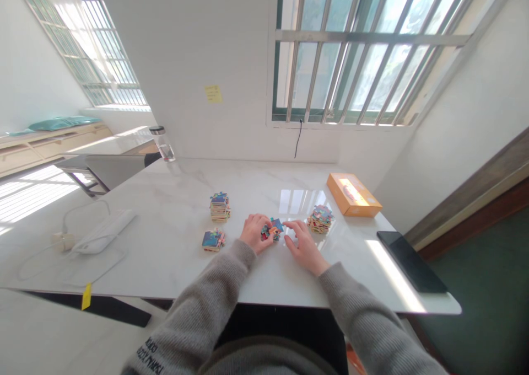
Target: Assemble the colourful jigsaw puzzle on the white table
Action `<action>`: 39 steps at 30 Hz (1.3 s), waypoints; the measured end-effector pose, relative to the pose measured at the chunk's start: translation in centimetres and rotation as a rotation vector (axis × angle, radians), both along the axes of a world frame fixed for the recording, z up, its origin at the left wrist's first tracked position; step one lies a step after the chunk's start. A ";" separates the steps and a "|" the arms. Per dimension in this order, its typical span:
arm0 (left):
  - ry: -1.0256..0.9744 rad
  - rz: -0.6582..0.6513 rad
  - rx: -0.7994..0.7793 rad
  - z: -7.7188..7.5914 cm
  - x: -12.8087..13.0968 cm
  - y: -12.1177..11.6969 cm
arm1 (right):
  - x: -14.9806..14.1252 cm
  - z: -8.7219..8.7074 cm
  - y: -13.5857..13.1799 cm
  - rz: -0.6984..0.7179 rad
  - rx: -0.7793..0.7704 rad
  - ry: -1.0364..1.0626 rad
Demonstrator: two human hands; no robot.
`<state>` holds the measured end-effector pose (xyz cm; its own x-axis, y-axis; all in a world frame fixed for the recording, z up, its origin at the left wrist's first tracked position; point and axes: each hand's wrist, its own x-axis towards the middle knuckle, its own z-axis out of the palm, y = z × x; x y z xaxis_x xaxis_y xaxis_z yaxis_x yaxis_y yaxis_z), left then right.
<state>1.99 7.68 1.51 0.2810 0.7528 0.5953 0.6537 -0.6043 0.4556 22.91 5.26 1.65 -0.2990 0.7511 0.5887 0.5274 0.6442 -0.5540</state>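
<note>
Between my hands, a small cluster of joined colourful jigsaw pieces (271,229) lies flat on the white marble tabletop (173,198). My left hand (255,232) grips its left side with curled fingers. My right hand (306,247) is just to the right, fingers spread, with the fingertips close to the pieces. A stack of jigsaw pieces (220,207) stands ahead and left, with a lower stack (214,240) nearer me. Another loose pile (320,219) lies to the right of my right hand.
An orange box (354,194) lies at the table's right, near a black tablet (411,262) at the right edge. A white cable and a white flat device (105,231) lie at left. A glass bottle (163,143) stands at the far left corner.
</note>
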 end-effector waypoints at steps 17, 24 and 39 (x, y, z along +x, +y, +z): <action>-0.216 -0.281 0.017 0.1 -0.2 -0.5 | 0.2 0.3 -0.2 0.058 0.037 0.068; -0.283 -0.207 -0.062 -0.1 0.1 -0.5 | -0.2 0.4 -0.4 0.067 0.027 0.099; -0.509 -0.345 -0.246 0.2 0.0 -0.5 | 0.1 -0.1 0.0 0.061 0.072 0.102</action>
<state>2.03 7.23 1.67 0.2596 0.8007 0.5399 0.1076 -0.5795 0.8078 23.01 5.26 1.58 -0.2784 0.6880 0.6702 0.4298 0.7133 -0.5537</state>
